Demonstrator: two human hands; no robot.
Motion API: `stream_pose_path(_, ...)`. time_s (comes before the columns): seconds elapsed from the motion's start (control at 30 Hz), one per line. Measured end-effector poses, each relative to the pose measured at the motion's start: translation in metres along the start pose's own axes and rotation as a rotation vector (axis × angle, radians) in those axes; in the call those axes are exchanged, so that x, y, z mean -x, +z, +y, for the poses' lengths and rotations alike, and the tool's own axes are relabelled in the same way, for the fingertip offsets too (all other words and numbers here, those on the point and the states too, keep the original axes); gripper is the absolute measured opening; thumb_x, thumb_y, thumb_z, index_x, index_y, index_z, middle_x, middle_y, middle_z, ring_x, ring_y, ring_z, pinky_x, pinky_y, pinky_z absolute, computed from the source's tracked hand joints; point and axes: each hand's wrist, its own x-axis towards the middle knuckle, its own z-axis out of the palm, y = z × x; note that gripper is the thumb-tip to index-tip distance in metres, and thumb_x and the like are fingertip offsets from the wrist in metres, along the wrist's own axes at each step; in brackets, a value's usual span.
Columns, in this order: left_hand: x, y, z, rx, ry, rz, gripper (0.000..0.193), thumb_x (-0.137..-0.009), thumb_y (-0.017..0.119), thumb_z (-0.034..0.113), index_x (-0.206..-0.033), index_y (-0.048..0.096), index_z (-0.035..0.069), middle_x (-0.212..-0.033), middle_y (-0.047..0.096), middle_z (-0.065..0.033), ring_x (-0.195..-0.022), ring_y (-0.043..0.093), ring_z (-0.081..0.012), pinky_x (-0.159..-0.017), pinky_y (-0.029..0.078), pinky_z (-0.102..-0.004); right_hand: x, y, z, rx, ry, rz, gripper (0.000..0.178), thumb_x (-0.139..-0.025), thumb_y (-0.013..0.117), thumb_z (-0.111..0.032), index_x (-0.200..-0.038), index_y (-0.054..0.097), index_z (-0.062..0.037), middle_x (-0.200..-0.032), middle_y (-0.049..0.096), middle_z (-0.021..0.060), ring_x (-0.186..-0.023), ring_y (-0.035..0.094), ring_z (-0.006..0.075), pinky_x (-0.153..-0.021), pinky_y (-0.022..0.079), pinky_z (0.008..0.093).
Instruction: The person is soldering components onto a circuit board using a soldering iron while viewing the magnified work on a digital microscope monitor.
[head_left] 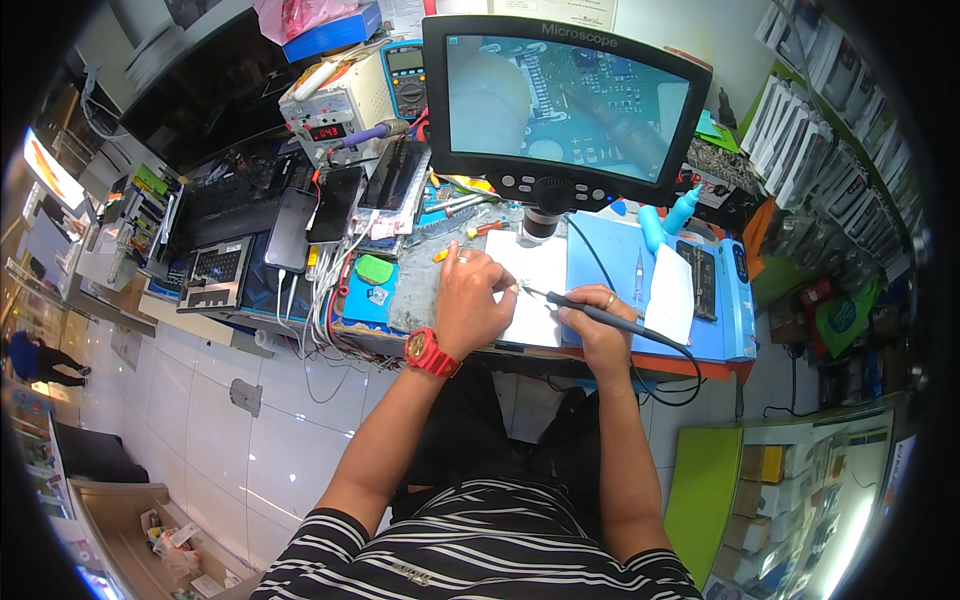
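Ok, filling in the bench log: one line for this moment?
left hand: steadies small part on white pad | right hand: holds soldering iron, tip at part | microscope screen: on

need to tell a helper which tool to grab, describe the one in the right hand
Start at the big microscope screen and drop to the white pad beneath it. The right hand holds a soldering iron there: a slim dark pen-shaped tool, the only one trailing a black cable.

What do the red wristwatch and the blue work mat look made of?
The chunky red wristwatch on the left hand looks like moulded matte resin or plastic. The flat blue work mat looks like soft matte silicone or rubber, though that is uncertain from here.
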Motion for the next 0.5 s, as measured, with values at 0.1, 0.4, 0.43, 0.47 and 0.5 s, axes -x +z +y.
stream_pose_path(0.1, -0.0001, 0.0002, 0.0005, 0.004, 0.0, 0.001, 0.008, -0.085, 0.079, 0.012, -0.082, 0.077, 0.006, -0.085, 0.069, -0.009, -0.098, 0.068, -0.0313, -0.13, 0.028, -0.0633, -0.0001, -0.0001, -0.0001, -0.014, 0.001, -0.006, 0.015, -0.08, 0.08, 0.004, -0.095, 0.079, 0.0041, -0.1, 0.077, 0.0115, -0.09, 0.073, 0.0178, -0.082, 0.058, 0.031)
stream_pose_path(0.4, -0.0004, 0.0002, -0.0001, 0.0, 0.003, 0.006, 0.007, -0.085, 0.079, 0.012, -0.082, 0.078, 0.006, -0.085, 0.07, -0.0089, -0.098, 0.068, -0.0309, -0.13, 0.028, -0.0634, -0.0003, -0.0003, 0.0024, -0.008, -0.004, -0.008, 0.015, -0.08, 0.08, 0.005, -0.095, 0.079, 0.004, -0.099, 0.077, 0.0112, -0.09, 0.072, 0.0178, -0.083, 0.058, 0.0311)
stream_pose_path(0.43, -0.0004, 0.0004, -0.0006, 0.0, 0.001, 0.003, 0.007, -0.085, 0.079, 0.012, -0.082, 0.078, 0.006, -0.085, 0.07, -0.0089, -0.098, 0.068, -0.031, -0.13, 0.028, -0.0635, -0.0005, -0.0002, 0.0025, -0.008, -0.004, -0.008, 0.015, -0.08, 0.08, 0.005, -0.095, 0.079, 0.004, -0.099, 0.077, 0.0112, -0.09, 0.072, 0.0178, -0.083, 0.058, 0.0311)
stream_pose_path(0.47, -0.0003, 0.0006, -0.0009, 0.0, -0.002, 0.001, 0.007, -0.085, 0.079, 0.012, -0.082, 0.078, 0.006, -0.085, 0.07, -0.0089, -0.097, 0.068, -0.031, -0.13, 0.028, -0.0635, -0.0008, -0.0001, 0.0022, -0.002, -0.006, -0.01, 0.015, -0.08, 0.08, 0.005, -0.095, 0.079, 0.0041, -0.099, 0.077, 0.0112, -0.09, 0.072, 0.0177, -0.082, 0.058, 0.031)
stream_pose_path(0.5, -0.0001, 0.0007, -0.0011, 0.0, -0.002, 0.001, 0.007, -0.085, 0.079, 0.012, -0.082, 0.078, 0.006, -0.085, 0.07, -0.0089, -0.097, 0.068, -0.031, -0.13, 0.028, -0.0635, -0.0009, -0.0002, 0.0018, 0.004, -0.007, -0.012, 0.015, -0.08, 0.08, 0.005, -0.095, 0.079, 0.0041, -0.099, 0.077, 0.0111, -0.09, 0.072, 0.0176, -0.082, 0.058, 0.0309)
